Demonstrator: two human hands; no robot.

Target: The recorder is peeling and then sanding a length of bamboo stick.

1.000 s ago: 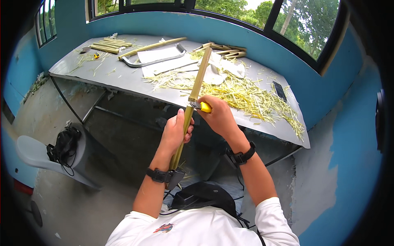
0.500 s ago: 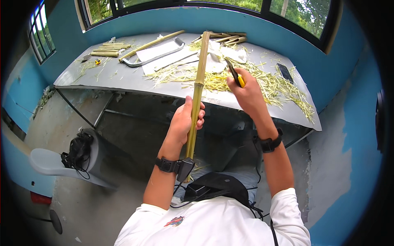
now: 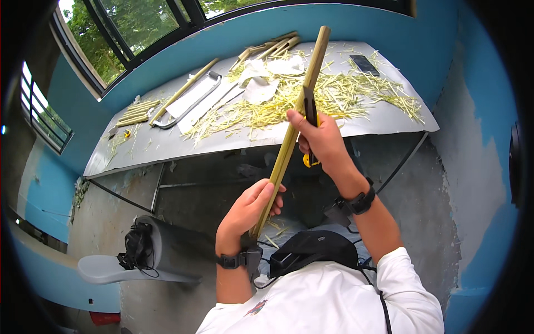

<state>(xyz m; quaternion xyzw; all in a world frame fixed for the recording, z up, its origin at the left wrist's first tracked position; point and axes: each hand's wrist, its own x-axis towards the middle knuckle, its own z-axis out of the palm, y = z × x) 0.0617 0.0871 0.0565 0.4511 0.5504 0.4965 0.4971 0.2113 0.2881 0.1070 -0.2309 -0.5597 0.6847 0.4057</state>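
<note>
A long bamboo stick (image 3: 285, 148) slants across the view, its lower end near my lap and its upper end over the table. My left hand (image 3: 253, 205) is wrapped round its lower part. In my right hand (image 3: 322, 139) is a black and yellow utility knife (image 3: 310, 108), held upright against the bamboo partway up. The thumb presses close to the stick, and the knife's yellow end shows below the fist. I cannot make out the blade's edge against the bamboo.
Pale shavings (image 3: 339, 92) cover much of the grey table (image 3: 128, 153). Also on it lie a hacksaw (image 3: 192, 103), white paper (image 3: 260, 89), a phone (image 3: 364, 65), cut bamboo pieces (image 3: 136, 113) and hollow bamboo tubes (image 3: 278, 47). A grey chair (image 3: 105, 269) holding a black bag (image 3: 136, 245) stands left.
My right hand has brought the knife left and down onto the bamboo. My left hand is lower on the stick, which leans further right. The whole view has turned.
</note>
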